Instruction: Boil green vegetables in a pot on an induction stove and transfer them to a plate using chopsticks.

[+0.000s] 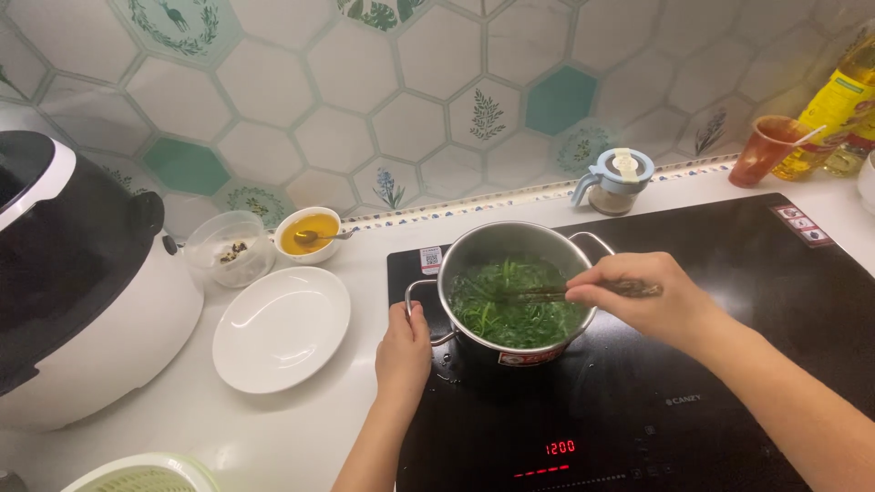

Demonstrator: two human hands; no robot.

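A steel pot (474,244) full of green leafy vegetables (515,310) in water stands on a black induction hob (729,364). My left hand (404,351) grips the pot's left handle. My right hand (647,296) holds a pair of brown chopsticks (547,293) over the pot, their tips down among the greens.
A white empty plate (281,328) lies left of the hob. Behind it are a small bowl of yellow liquid with a spoon (308,234) and a clear bowl (228,251). A black-and-white cooker (82,292) fills the left. A lidded jar (615,180), orange cup (766,150) and oil bottle (834,109) stand at the back.
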